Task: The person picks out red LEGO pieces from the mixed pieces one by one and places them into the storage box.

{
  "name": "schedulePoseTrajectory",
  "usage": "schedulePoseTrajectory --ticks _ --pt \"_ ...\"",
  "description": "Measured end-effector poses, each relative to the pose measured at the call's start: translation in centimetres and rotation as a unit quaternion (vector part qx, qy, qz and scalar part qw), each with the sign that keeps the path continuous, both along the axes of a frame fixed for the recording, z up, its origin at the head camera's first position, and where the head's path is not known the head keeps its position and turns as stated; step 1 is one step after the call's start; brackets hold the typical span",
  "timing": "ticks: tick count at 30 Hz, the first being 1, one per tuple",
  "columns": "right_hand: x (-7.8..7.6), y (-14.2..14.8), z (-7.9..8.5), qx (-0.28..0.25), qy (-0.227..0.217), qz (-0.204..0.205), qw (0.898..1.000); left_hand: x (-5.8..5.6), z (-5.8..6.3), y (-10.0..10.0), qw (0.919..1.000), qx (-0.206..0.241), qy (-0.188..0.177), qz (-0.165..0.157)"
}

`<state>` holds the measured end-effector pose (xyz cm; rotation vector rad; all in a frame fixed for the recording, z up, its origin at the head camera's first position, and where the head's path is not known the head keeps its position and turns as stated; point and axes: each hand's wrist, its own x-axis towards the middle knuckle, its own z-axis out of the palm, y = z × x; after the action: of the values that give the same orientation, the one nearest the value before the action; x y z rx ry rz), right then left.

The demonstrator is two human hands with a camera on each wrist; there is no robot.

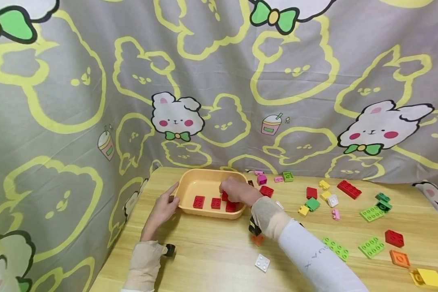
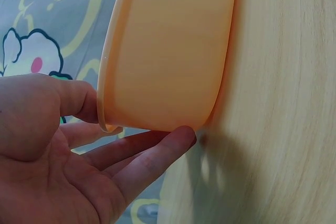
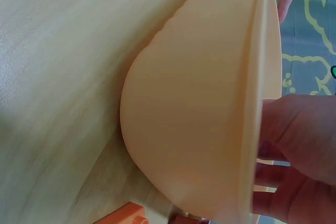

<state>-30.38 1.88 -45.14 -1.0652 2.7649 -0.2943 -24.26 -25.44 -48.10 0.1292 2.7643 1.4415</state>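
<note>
A yellow-orange plastic tub (image 1: pixel 204 213) stands at the back left of the table. My left hand (image 1: pixel 164 207) grips its left end, with the thumb at the rim and the other fingers spread against the wall, as the left wrist view shows. Inside the tub, my right hand (image 1: pixel 237 190) reaches down over the right part, fingers curled at a red toy brick (image 1: pixel 224 196). Below that hand lies another red brick (image 1: pixel 230 207). Two more red bricks, one larger (image 1: pixel 198 202) and one smaller (image 1: pixel 215 203), lie on the tub floor. In the right wrist view, the rim hides my right fingertips.
Toy bricks are scattered to the right: a long red brick (image 1: pixel 349 189), light green bricks (image 1: pixel 372 246), a yellow piece (image 1: pixel 428 278) and several others. A white brick (image 1: pixel 262 263) lies near the front, and an orange brick (image 1: pixel 257 240) by my right wrist. A patterned curtain (image 1: pixel 219 81) hangs behind.
</note>
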Motion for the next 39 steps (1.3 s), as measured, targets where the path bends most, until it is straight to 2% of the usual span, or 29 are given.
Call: schedulePoseTrajectory --ticks 5,12,18,22,26,33,39 --pt "0.0 0.3 0.5 -0.018 0.014 0.014 1.0 0.0 0.0 -0.1 1.0 0.0 0.002 -0.003" --pt "0.4 1.8 3.3 -0.087 0.047 0.04 0.994 -0.1 0.0 0.0 1.0 0.003 -0.007 0.003" --pt "1.2 4.2 5.3 -0.143 0.083 0.027 0.986 -0.1 0.0 0.2 0.9999 0.011 -0.01 0.0" --pt "1.3 6.0 5.9 -0.163 0.108 0.003 0.981 -0.2 -0.1 0.2 0.9999 0.012 -0.004 0.003" --pt "1.3 7.8 5.4 -0.173 0.113 -0.026 0.978 -0.1 -0.1 0.2 0.9999 0.006 -0.01 0.009" --pt "0.9 11.0 2.7 -0.185 0.109 -0.07 0.974 -0.1 -0.1 0.4 0.9999 0.001 -0.012 0.008" --pt "0.9 13.3 0.6 -0.164 0.03 -0.11 0.98 0.0 -0.1 0.3 0.9999 0.0 -0.009 0.009"
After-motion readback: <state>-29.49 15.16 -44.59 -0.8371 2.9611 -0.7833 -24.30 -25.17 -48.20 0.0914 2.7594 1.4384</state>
